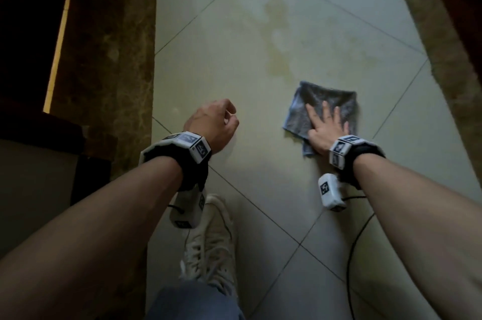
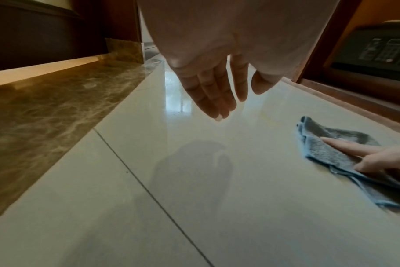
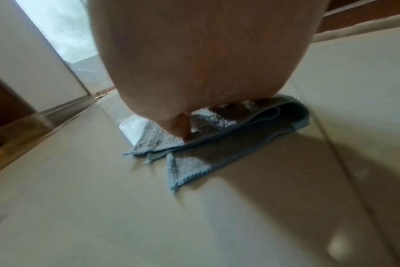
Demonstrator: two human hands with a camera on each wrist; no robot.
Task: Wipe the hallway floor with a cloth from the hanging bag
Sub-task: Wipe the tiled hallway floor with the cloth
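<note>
A folded grey-blue cloth [image 1: 331,99] lies on the pale tiled hallway floor [image 1: 221,64], just below a yellowish smear [image 1: 276,40]. My right hand [image 1: 324,121] presses flat on the cloth with its fingers spread and straight. The left wrist view shows the same cloth [image 2: 327,153] under that hand [image 2: 377,155]. In the right wrist view the palm [image 3: 194,63] covers most of the cloth [image 3: 217,151]. My left hand [image 1: 219,119] hovers above the floor to the left of the cloth, holding nothing; its fingers [image 2: 217,94] hang relaxed.
Brown marble borders run along the left [image 1: 112,59] and right [image 1: 453,46] edges of the tiles. Dark wooden furniture stands at the left. My white shoe [image 1: 211,236] is planted near the bottom, and a black cable [image 1: 352,254] trails beside it. A dark safe [image 2: 377,48] sits low on the right.
</note>
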